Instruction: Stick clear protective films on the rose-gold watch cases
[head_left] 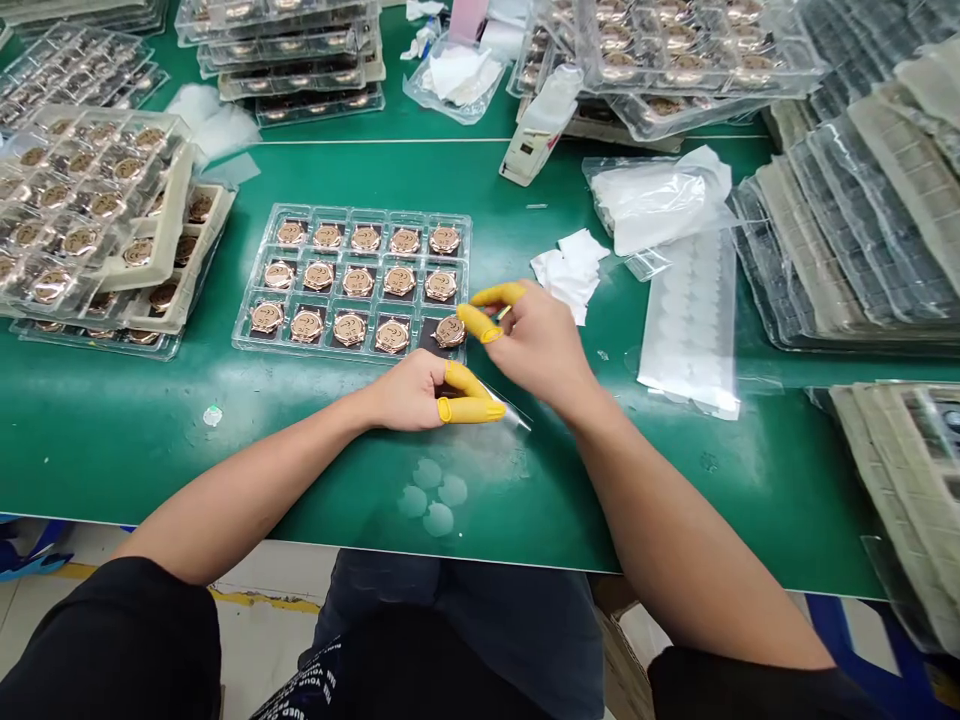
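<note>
Where fingers [481, 325] touch, a watch [450, 333] gleams

Watch-case markings [358, 283] too small for legibility

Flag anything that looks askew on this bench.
The round piece in the near-right pocket of the clear tray, by the right hand, sits off-centre on its dark backing, unlike its neighbours. At left, the stacked trays lie crookedly, edges misaligned.

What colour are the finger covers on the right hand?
The finger covers on the right hand are yellow, seen in the head view.
</note>
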